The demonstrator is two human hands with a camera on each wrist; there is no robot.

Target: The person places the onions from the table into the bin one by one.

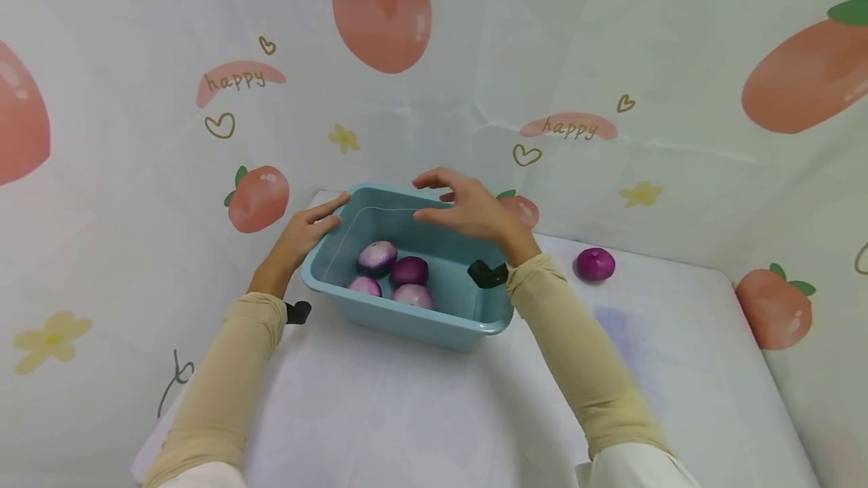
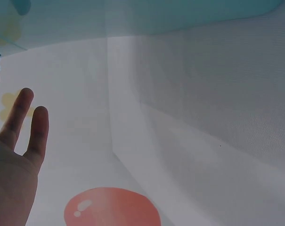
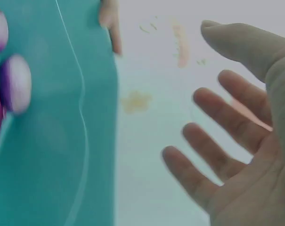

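A light blue plastic tub (image 1: 400,327) stands on the table with several red onions (image 1: 410,271) inside, some purple and some paler. At its left rim, my left hand (image 1: 302,238) holds the edge, thumb inside and a finger outside; in the left wrist view two fingers of this left hand (image 2: 15,165) stretch out straight. My right hand (image 1: 468,208) hovers above the tub's far right side, its fingers spread and slightly bent, holding nothing. The right wrist view shows this right hand (image 3: 241,160) with an empty palm beside the onions (image 3: 15,84) and tub wall (image 3: 48,155).
Another red onion (image 1: 595,265) lies on the white-covered table (image 1: 678,337), to the right of the tub. Behind the table hangs a pale cloth (image 1: 461,81) printed with fruit, hearts and flowers. Black wrist mounts (image 1: 487,275) sit at both wrists.
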